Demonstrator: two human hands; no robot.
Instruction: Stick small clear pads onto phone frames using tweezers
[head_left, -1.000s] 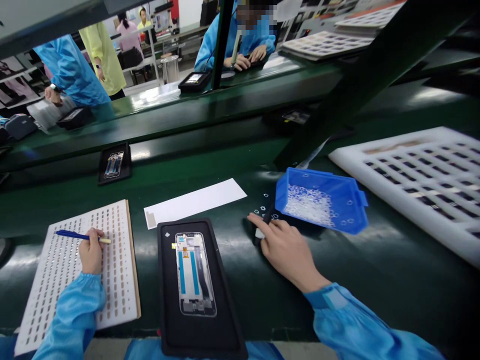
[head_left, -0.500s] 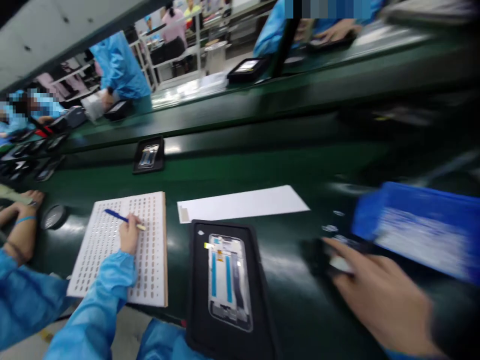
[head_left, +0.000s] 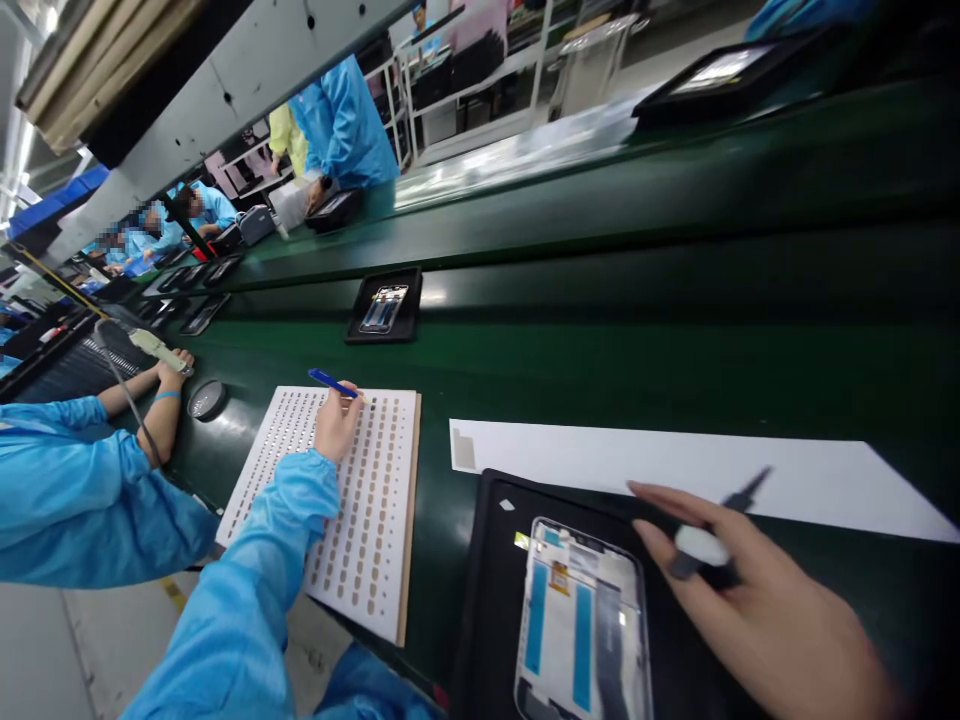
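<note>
— Fingers of the left hand are pinched on a blue pen-like tool, left of centre. What's under it?

— The white board, with rows of small brownish pads. The tool's pale tip is at one near the board's top edge; touching or just above, I can't tell.

— Which step would you call that?

— Picking a pad out of its row, I'd judge. The next move seems to call for a light, steady lift that leaves the neighbours alone.

— And the right hand?

— Lower right, blurred, closed around a dark tool with a whitish rounded part; thumb and forefinger tips sit a little apart. Beside it, at bottom centre-right, a phone frame with blue strips lies in a black tray.

— Further out?

— Green bench, a paper strip beyond the tray, a second tray at upper centre, a round dark dish towards the left. Far left, a co-worker's hand is at a pale tool. Upper left, a metal beam slants above someone in a blue smock.
</note>
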